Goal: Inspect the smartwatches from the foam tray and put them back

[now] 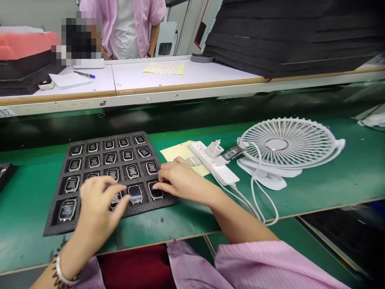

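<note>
A dark grey foam tray (99, 153) on the green bench holds rows of smartwatch bodies without straps, many with lit screens showing white text. My left hand (100, 202) is over the front of the tray, slightly blurred, thumb and fingers apart. Its fingertips are beside a dark-screened smartwatch (135, 194) in the front row, and it partly hides neighbouring ones. My right hand (180, 178) is at the tray's right edge, fingers loosely bent. Its thumb is over the top of the front-right smartwatch (155, 192), whose screen is dark; whether it touches is unclear.
Right of the tray are a yellow sheet (173, 151), a white power strip (215, 164) with chargers and loose cables, and a white fan (288, 142). Behind, a raised shelf (129, 78) bears foam stacks (288, 36) and papers. A person (126, 28) stands beyond it.
</note>
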A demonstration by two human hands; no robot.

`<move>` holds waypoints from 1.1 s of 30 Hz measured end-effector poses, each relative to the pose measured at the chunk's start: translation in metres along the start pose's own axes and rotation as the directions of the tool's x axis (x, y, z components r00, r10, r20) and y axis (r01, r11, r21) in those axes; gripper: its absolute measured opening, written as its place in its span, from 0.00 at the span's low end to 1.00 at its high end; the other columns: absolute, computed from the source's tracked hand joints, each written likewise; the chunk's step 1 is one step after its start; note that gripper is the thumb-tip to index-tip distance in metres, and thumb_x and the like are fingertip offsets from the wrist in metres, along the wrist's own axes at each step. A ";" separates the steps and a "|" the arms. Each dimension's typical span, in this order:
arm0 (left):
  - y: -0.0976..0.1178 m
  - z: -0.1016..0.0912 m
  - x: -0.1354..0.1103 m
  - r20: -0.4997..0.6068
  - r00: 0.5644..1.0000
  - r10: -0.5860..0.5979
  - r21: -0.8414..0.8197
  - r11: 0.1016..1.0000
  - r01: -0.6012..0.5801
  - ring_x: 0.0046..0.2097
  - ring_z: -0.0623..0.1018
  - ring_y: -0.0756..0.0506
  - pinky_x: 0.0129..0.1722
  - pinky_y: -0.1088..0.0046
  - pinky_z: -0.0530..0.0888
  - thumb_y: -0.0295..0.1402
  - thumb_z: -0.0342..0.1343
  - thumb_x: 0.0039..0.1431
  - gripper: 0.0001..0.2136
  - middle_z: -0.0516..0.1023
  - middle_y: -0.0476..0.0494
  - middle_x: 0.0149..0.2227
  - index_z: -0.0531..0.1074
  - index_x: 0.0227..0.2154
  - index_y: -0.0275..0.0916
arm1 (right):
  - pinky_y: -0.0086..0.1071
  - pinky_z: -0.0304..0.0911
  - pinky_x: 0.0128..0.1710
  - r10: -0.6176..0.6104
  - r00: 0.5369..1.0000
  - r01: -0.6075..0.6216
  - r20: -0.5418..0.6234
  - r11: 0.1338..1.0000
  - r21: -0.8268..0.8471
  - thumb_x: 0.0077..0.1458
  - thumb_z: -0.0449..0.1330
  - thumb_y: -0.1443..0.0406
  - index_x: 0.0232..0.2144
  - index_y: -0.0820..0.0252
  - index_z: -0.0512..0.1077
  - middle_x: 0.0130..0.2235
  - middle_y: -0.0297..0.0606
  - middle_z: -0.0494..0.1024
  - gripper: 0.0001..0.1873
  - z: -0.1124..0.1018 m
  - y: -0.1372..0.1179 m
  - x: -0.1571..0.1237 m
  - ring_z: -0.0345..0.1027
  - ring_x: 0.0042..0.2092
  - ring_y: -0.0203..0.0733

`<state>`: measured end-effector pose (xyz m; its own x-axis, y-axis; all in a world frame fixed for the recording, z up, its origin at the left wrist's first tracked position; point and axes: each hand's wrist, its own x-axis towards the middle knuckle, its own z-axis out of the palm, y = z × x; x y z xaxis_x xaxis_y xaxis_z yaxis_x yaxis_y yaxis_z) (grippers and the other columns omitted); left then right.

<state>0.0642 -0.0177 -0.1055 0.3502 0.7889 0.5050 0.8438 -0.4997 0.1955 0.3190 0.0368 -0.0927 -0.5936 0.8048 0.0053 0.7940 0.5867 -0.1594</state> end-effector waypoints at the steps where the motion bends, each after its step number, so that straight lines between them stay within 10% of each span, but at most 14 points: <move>1: 0.005 0.006 0.001 0.038 0.999 0.023 0.051 0.998 -0.025 0.43 0.74 0.39 0.46 0.55 0.72 0.34 0.60 0.63 0.06 0.77 0.40 0.40 0.78 0.37 0.38 | 0.45 0.58 0.44 0.034 0.999 -0.032 0.037 0.999 -0.044 0.64 0.65 0.55 0.29 0.64 0.76 0.33 0.43 0.78 0.18 0.001 -0.003 -0.001 0.74 0.39 0.53; 8: 0.025 0.037 0.018 0.356 0.933 -0.058 0.254 0.966 -0.037 0.45 0.72 0.32 0.48 0.50 0.68 0.43 0.64 0.59 0.17 0.75 0.32 0.39 0.78 0.35 0.29 | 0.41 0.57 0.41 0.012 0.999 -0.008 0.053 0.997 -0.083 0.63 0.66 0.56 0.34 0.66 0.73 0.39 0.49 0.77 0.16 0.017 -0.014 -0.001 0.72 0.42 0.56; 17: 0.020 0.044 0.013 0.397 0.907 -0.139 -0.243 0.937 0.250 0.42 0.71 0.40 0.43 0.60 0.68 0.28 0.64 0.55 0.11 0.73 0.44 0.39 0.69 0.38 0.39 | 0.32 0.53 0.30 -0.069 0.993 0.019 0.098 0.897 0.441 0.60 0.61 0.69 0.33 0.57 0.63 0.30 0.33 0.72 0.08 0.015 0.003 -0.005 0.65 0.30 0.41; 21: 0.005 0.023 0.024 0.447 0.887 -0.115 -0.602 0.695 0.394 0.36 0.75 0.44 0.38 0.65 0.70 0.30 0.58 0.58 0.05 0.76 0.47 0.35 0.69 0.36 0.40 | 0.30 0.58 0.29 -0.042 0.999 0.021 -0.004 0.394 0.919 0.63 0.61 0.56 0.38 0.57 0.63 0.35 0.39 0.78 0.13 0.023 0.023 0.004 0.67 0.32 0.41; 26: -0.036 -0.010 0.045 0.401 0.794 -0.457 -0.796 0.256 0.549 0.28 0.75 0.48 0.29 0.72 0.70 0.40 0.67 0.49 0.18 0.75 0.49 0.31 0.70 0.39 0.38 | 0.27 0.57 0.25 0.119 0.988 -0.075 0.099 -0.195 0.978 0.54 0.72 0.54 0.48 0.61 0.70 0.41 0.45 0.82 0.26 0.033 0.026 0.020 0.63 0.26 0.33; 29: -0.048 -0.015 0.049 0.388 0.751 -0.534 -0.806 0.199 0.558 0.27 0.71 0.51 0.27 0.75 0.67 0.42 0.69 0.45 0.25 0.74 0.49 0.32 0.71 0.44 0.36 | 0.28 0.64 0.32 0.074 0.983 -0.134 0.169 -0.345 0.929 0.52 0.74 0.60 0.54 0.60 0.70 0.44 0.44 0.81 0.30 0.034 0.013 0.030 0.70 0.31 0.34; 33: -0.047 -0.007 0.052 0.347 0.773 -0.532 -0.794 0.272 0.543 0.34 0.73 0.48 0.34 0.72 0.70 0.40 0.67 0.44 0.26 0.75 0.48 0.35 0.70 0.46 0.36 | 0.29 0.67 0.35 -0.010 0.991 -0.130 0.134 -0.336 0.933 0.52 0.74 0.64 0.56 0.59 0.70 0.38 0.36 0.79 0.31 0.028 -0.009 0.050 0.74 0.33 0.36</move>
<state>0.0396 0.0445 -0.0826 -0.0372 0.9993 -0.0052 0.0970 0.0088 0.9952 0.2782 0.0691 -0.1183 -0.6135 0.7796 -0.1257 -0.3127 -0.3860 -0.8679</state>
